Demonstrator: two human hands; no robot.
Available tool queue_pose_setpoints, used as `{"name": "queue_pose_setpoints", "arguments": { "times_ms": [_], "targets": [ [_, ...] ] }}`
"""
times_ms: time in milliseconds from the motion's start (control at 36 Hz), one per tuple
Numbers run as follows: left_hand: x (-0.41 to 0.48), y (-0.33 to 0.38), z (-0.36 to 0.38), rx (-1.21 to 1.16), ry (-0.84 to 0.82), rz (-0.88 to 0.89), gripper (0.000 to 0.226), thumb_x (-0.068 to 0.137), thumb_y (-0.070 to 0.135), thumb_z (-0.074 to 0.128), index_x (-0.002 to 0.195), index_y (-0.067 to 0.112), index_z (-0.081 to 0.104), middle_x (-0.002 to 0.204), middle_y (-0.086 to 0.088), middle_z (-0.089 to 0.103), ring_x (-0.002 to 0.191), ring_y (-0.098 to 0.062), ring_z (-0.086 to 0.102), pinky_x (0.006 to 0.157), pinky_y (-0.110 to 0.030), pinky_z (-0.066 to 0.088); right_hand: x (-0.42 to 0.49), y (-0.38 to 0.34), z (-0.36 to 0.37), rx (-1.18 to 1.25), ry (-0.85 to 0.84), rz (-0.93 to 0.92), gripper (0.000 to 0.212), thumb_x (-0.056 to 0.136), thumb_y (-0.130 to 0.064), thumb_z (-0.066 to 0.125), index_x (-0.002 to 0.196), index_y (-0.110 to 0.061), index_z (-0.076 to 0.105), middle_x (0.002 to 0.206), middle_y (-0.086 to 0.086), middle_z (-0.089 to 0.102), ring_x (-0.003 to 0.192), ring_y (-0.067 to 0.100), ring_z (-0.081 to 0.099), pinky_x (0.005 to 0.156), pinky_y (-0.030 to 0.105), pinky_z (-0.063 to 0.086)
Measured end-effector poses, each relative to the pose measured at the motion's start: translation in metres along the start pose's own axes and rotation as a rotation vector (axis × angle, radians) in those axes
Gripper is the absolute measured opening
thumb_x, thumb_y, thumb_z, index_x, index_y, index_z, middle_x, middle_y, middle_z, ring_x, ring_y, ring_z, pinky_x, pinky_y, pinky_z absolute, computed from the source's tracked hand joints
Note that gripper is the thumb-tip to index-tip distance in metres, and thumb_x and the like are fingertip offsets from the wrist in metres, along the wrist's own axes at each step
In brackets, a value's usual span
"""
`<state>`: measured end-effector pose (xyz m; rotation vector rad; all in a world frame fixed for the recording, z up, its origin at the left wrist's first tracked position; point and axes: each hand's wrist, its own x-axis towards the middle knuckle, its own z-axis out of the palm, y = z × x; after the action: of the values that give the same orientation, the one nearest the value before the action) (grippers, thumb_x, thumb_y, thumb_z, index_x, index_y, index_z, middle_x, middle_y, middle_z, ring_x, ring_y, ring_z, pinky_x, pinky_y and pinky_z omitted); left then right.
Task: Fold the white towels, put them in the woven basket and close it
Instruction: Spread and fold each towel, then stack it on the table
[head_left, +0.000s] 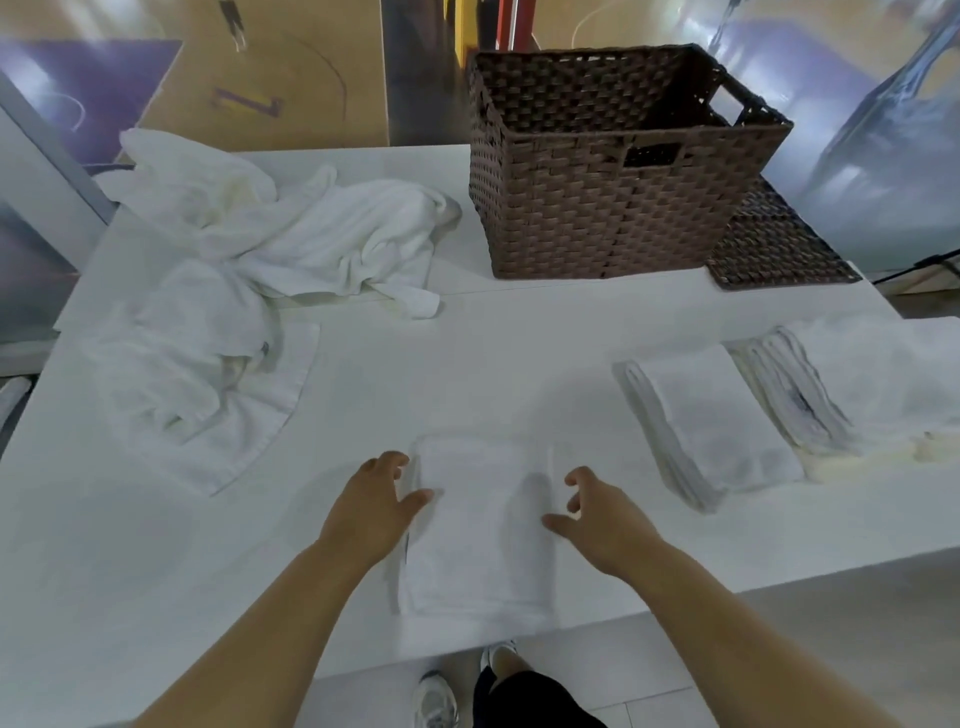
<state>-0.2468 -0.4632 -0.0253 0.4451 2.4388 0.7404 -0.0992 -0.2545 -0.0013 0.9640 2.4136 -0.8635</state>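
Observation:
A folded white towel (480, 530) lies on the white table (467, 364) near its front edge. My left hand (382, 501) is at the towel's left edge with fingers loosely curled, thumb touching the cloth. My right hand (597, 514) hovers at the towel's right edge, fingers relaxed and spread, holding nothing. The brown woven basket (613, 171) stands open at the back of the table. Its flat woven lid (774, 244) lies behind it to the right. A heap of unfolded white towels (249, 270) covers the left side.
Two stacks of folded white towels (711, 421) (852, 384) lie at the right of the table. My shoes (441, 696) show on the tiled floor below the table's front edge. Brown boards and shiny plastic stand behind the table.

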Motion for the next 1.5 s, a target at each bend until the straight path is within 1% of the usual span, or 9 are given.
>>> {"name": "queue_pose_setpoints", "arguments": {
  "times_ms": [500, 667, 778, 861, 972, 1111, 1222, 1333, 1500],
  "targets": [
    [-0.038, -0.028, 0.048, -0.151, -0.180, -0.199, 0.044, 0.071, 0.029, 0.076, 0.105, 0.011, 0.056, 0.103, -0.001, 0.064, 0.087, -0.014, 0.059, 0.071, -0.025, 0.046, -0.021, 0.011, 0.074, 0.123, -0.074, 0.158, 0.046, 0.092, -0.028, 0.054, 0.129, -0.010, 0.034, 0.124, 0.009, 0.052, 0.111, 0.030, 0.055, 0.090, 0.037, 0.046],
    [-0.041, -0.015, 0.057, -0.245, -0.272, -0.172, 0.049, 0.052, 0.031, 0.070, 0.094, 0.008, 0.061, 0.092, -0.009, 0.068, 0.077, -0.020, 0.064, 0.062, -0.027, 0.048, -0.034, 0.024, 0.070, 0.289, -0.056, 0.242, 0.020, 0.086, -0.017, 0.055, 0.098, -0.009, 0.041, 0.100, 0.006, 0.052, 0.087, 0.024, 0.052, 0.065, 0.028, 0.039],
    [-0.041, 0.010, 0.066, -0.362, -0.237, -0.168, 0.029, 0.078, 0.030, 0.073, 0.094, 0.012, 0.057, 0.091, -0.002, 0.064, 0.079, -0.016, 0.062, 0.059, -0.023, 0.044, -0.038, 0.036, 0.050, 0.348, 0.002, 0.225, 0.021, 0.085, -0.014, 0.057, 0.078, -0.017, 0.037, 0.082, -0.001, 0.048, 0.069, 0.015, 0.047, 0.049, 0.022, 0.031],
    [-0.037, 0.035, 0.068, -0.455, -0.135, -0.169, 0.025, 0.089, 0.031, 0.062, 0.103, 0.014, 0.052, 0.097, -0.001, 0.061, 0.079, -0.018, 0.061, 0.054, -0.023, 0.044, -0.035, 0.046, 0.028, 0.353, 0.027, 0.179, 0.013, 0.087, -0.016, 0.054, 0.096, -0.013, 0.044, 0.091, 0.002, 0.054, 0.072, 0.015, 0.050, 0.054, 0.023, 0.036],
    [-0.030, 0.070, 0.064, -0.517, -0.086, -0.142, 0.031, 0.093, 0.022, 0.055, 0.119, 0.033, 0.043, 0.096, -0.006, 0.061, 0.069, -0.020, 0.059, 0.049, -0.026, 0.049, -0.025, 0.058, -0.009, 0.370, 0.034, 0.067, 0.048, 0.090, -0.019, 0.052, 0.134, -0.021, 0.034, 0.109, 0.005, 0.058, 0.081, 0.019, 0.056, 0.057, 0.020, 0.043],
    [-0.019, 0.129, 0.059, -0.495, -0.005, -0.003, 0.031, 0.091, 0.014, 0.057, 0.116, 0.031, 0.058, 0.102, -0.005, 0.060, 0.066, -0.014, 0.057, 0.046, -0.011, 0.044, -0.011, 0.079, -0.069, 0.321, 0.091, -0.110, 0.045, 0.094, -0.020, 0.051, 0.136, -0.026, 0.038, 0.110, -0.001, 0.053, 0.092, 0.016, 0.055, 0.074, 0.020, 0.046],
    [-0.014, 0.186, 0.065, -0.570, 0.106, 0.091, 0.033, 0.086, 0.010, 0.065, 0.098, 0.041, 0.063, 0.078, 0.019, 0.061, 0.070, -0.002, 0.056, 0.067, -0.016, 0.042, -0.004, 0.110, -0.132, 0.269, 0.147, -0.260, 0.043, 0.096, -0.024, 0.050, 0.137, -0.028, 0.039, 0.091, -0.015, 0.047, 0.076, 0.002, 0.049, 0.062, 0.012, 0.038],
    [-0.013, 0.250, 0.087, -0.623, 0.199, 0.174, 0.035, 0.081, 0.005, 0.070, 0.098, 0.036, 0.067, 0.068, 0.019, 0.064, 0.064, 0.000, 0.060, 0.062, -0.005, 0.045, 0.005, 0.155, -0.194, 0.230, 0.233, -0.394, 0.045, 0.097, -0.024, 0.048, 0.140, -0.033, 0.036, 0.133, -0.013, 0.045, 0.118, 0.006, 0.046, 0.094, 0.013, 0.033],
    [-0.007, 0.359, 0.136, -0.636, 0.129, 0.276, 0.047, 0.078, 0.003, 0.073, 0.108, 0.038, 0.064, 0.088, 0.015, 0.073, 0.078, -0.004, 0.068, 0.065, -0.006, 0.048, 0.020, 0.239, -0.277, 0.119, 0.460, -0.488, 0.046, 0.096, -0.016, 0.052, 0.139, -0.029, 0.042, 0.133, -0.015, 0.046, 0.117, -0.002, 0.044, 0.090, -0.001, 0.025]
  ]
}}
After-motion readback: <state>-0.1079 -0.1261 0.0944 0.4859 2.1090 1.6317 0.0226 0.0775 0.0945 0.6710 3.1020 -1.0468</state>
